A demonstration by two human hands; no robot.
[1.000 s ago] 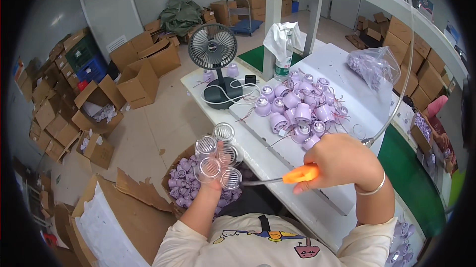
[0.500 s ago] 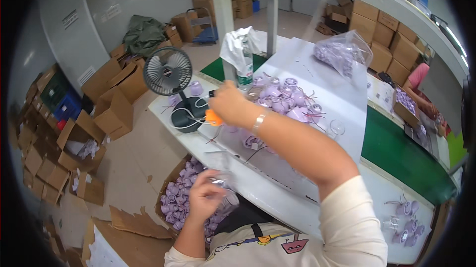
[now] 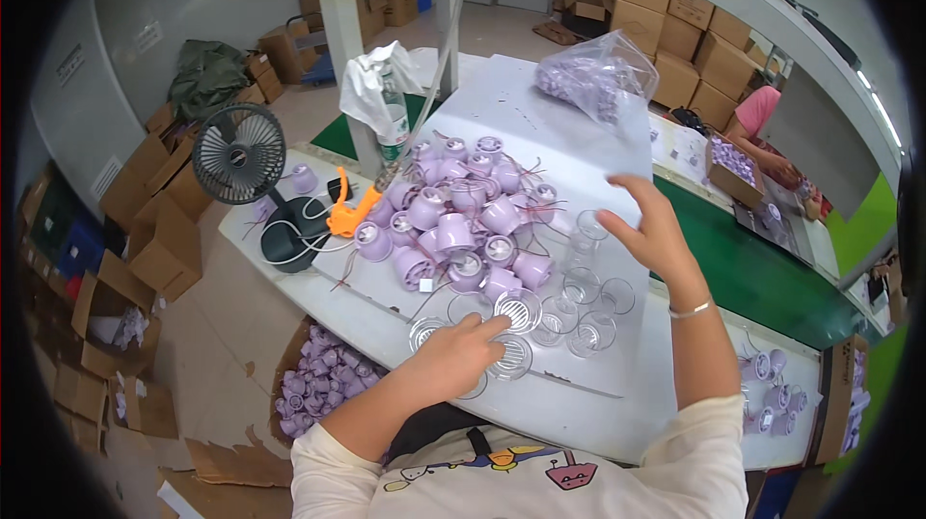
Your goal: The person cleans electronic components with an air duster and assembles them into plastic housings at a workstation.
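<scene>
My left hand [image 3: 458,355] is closed at the rim of a clear plastic cup [image 3: 511,357] with a ridged base, near the table's front edge. Other clear cups [image 3: 519,312] lie around its fingertips. To the right, my right hand [image 3: 654,225] is raised with thumb and index finger spread, holding nothing. A clear cup [image 3: 590,223] stands beside its thumb, with several more clear cups [image 3: 590,331] below. Beyond both hands is a heap of lilac plastic housings [image 3: 455,232] with thin red wires. An orange hand tool [image 3: 352,215] rests at the heap's left.
A dark desk fan [image 3: 241,154] stands on the table's left end. Behind are a bottle under a white cloth [image 3: 376,90] and a clear bag of lilac parts [image 3: 593,85]. A carton of housings [image 3: 323,374] sits below left. Another person [image 3: 757,138] works at far right.
My right hand has left the orange tool and moved right, opening. My left hand has moved from above the carton onto the table among the clear cups. The view has shifted right.
</scene>
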